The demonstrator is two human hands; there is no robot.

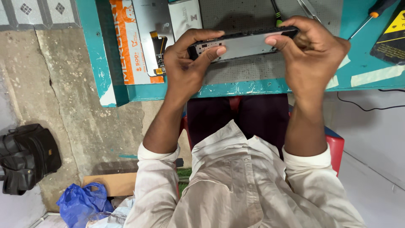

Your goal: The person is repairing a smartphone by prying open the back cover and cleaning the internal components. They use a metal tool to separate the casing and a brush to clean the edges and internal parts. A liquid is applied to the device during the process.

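Both hands on one part: a flat, dark-edged rectangular phone body with a pale grey metal inner face [242, 42], held just above the teal-painted worktop [358, 59] over a grey perforated mat [249, 69].

Long axis runs left-right across the view, slightly raised at the right end. Inner face tilts toward the camera.

Left hand [185, 67] grips the left end: thumb [211, 55] pressed on the grey face, the other fingers curled over the top edge. Right hand [314, 55] grips the right end, fingers wrapped over the top edge, thumb tip [272, 41] on the lower edge. Both clenched on the phone body, neither free. Each hand is equally close; the part spans the gap between them.

Around it:
- a dark display panel with an orange flex strip [157, 46], lying on an orange-and-white flat box [126, 42], left of the left hand
- an orange-collared screwdriver [371, 14], far right
- a green-handled tool [277, 14] behind the phone
- a black bag [25, 156] and a blue plastic bag [80, 202] on the floor
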